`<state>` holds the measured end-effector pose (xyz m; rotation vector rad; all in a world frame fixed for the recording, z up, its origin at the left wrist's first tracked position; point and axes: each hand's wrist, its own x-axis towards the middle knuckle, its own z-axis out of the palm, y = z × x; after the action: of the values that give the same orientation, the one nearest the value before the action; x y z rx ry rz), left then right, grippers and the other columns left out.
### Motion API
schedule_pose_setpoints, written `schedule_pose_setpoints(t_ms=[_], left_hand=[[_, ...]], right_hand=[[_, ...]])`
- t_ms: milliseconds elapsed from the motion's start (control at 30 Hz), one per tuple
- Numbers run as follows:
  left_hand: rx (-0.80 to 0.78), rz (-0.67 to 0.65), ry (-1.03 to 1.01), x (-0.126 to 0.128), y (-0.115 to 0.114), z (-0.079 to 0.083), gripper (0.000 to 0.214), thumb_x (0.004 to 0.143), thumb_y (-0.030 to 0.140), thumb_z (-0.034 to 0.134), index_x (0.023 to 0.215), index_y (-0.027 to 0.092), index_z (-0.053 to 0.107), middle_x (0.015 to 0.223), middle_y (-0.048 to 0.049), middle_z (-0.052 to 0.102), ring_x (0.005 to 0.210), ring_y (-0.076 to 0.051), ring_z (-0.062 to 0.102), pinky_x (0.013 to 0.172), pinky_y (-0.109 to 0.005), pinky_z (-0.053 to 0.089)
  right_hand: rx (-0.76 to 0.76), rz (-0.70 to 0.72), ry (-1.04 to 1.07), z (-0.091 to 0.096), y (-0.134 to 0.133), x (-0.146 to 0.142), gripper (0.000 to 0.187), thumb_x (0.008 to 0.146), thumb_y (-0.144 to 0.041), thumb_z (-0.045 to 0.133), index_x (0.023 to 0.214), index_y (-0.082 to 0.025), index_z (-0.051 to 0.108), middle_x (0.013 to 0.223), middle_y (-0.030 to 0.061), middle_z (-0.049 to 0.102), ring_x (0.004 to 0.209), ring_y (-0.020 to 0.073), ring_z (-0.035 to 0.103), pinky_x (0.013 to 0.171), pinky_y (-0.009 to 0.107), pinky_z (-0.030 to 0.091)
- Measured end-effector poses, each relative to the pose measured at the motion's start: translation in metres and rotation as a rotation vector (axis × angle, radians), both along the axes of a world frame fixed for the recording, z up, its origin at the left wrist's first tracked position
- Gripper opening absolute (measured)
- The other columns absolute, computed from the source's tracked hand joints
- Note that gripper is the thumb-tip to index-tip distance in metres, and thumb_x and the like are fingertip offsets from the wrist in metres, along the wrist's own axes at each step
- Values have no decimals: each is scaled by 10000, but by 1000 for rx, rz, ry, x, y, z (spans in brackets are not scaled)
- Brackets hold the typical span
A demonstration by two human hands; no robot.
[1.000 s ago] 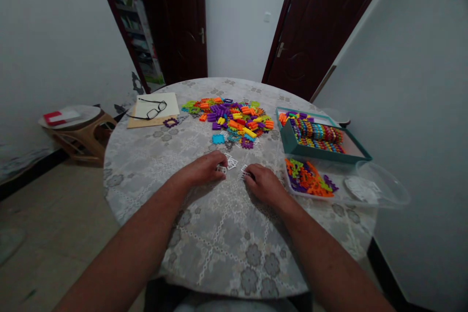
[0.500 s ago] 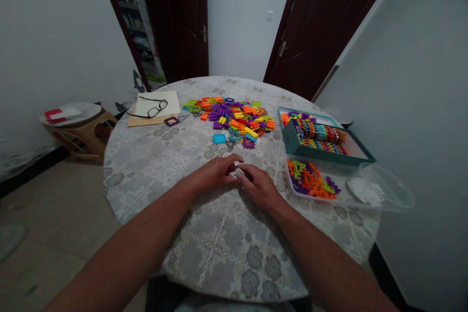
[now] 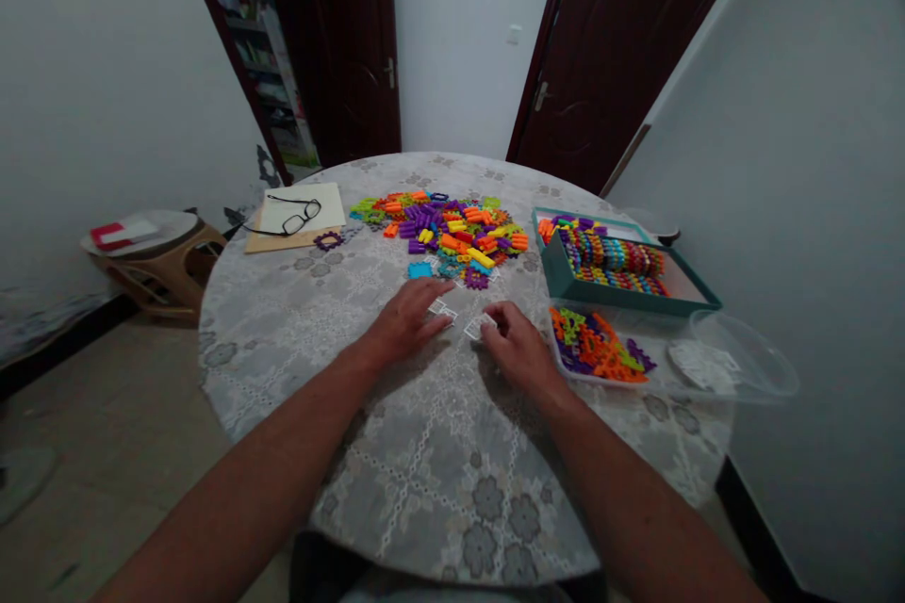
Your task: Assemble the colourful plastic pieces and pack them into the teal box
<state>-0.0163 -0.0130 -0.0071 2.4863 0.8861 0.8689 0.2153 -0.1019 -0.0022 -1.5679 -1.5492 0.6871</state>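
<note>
My left hand (image 3: 405, 322) is at the middle of the table, thumb and index finger spread around a small white openwork plastic piece (image 3: 443, 310). The piece seems held between the thumb and the fingers behind it. A short gap to the right, my right hand (image 3: 519, 344) pinches a second white piece (image 3: 478, 328), a square open frame, between thumb and curled fingers. Just beyond both hands lies a pile of colourful plastic building pieces (image 3: 459, 231). On its near side are a blue square piece (image 3: 419, 270) and a purple toothed piece (image 3: 476, 279).
To the right stand a teal box (image 3: 629, 300) of stacked coloured pieces and a clear plastic tray (image 3: 600, 383) with orange, purple, green and white pieces. Glasses (image 3: 294, 223) rest on papers (image 3: 332, 204) at the left, near a dark purple ring (image 3: 329, 241). A patterned cloth (image 3: 417, 480) covers the table.
My hands were together over the white plastic; now they are apart, the left shifted left and the right slightly right, with a white piece at each. The view has shifted slightly.
</note>
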Motion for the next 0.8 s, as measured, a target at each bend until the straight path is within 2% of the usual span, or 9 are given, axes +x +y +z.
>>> schedule_pose_setpoints(t_ms=[100, 200, 400, 600, 800], left_hand=[[46, 57, 133, -5, 12, -7, 538, 978, 354, 723, 1482, 244, 573, 1526, -156, 577, 1444, -331, 491, 1236, -543, 384], [41, 12, 283, -2, 18, -15, 434, 980, 364, 716, 1381, 213, 652, 1455, -150, 638, 1392, -329, 531, 1216, -520, 384], [13, 61, 362, 7, 15, -14, 341, 963, 335, 720, 1283, 216, 710, 1316, -134, 695, 1255, -322, 577, 1107, -489, 420], [-26, 81, 403, 10, 9, -5, 274, 964, 318, 700, 1219, 217, 715, 1200, -111, 719, 1147, -301, 598, 1033, -446, 428], [-75, 90, 365, 14, 0, 6, 221, 923, 222, 703, 1144, 221, 696, 1164, -87, 727, 1123, -284, 601, 994, -412, 433]], right_hand=[[-27, -6, -129, 0, 1, 3, 437, 959, -304, 571, 1372, -176, 641, 954, 44, 717, 857, 197, 657, 810, 302, 474], [-61, 19, -259, -2, 2, 1, 474, 970, -265, 583, 1419, -126, 643, 1005, 85, 752, 909, 215, 685, 865, 308, 492], [-143, 46, -449, 1, 6, -6, 369, 979, -241, 614, 1323, -140, 704, 1245, 146, 756, 1122, 250, 699, 1001, 314, 463], [-222, 40, -570, 7, 15, -9, 266, 978, -279, 634, 1200, -151, 706, 1213, 165, 742, 1130, 273, 686, 946, 325, 452], [-141, 74, -528, 1, 19, -6, 214, 945, -238, 651, 1145, -165, 666, 1186, 139, 709, 1116, 253, 653, 922, 310, 437]])
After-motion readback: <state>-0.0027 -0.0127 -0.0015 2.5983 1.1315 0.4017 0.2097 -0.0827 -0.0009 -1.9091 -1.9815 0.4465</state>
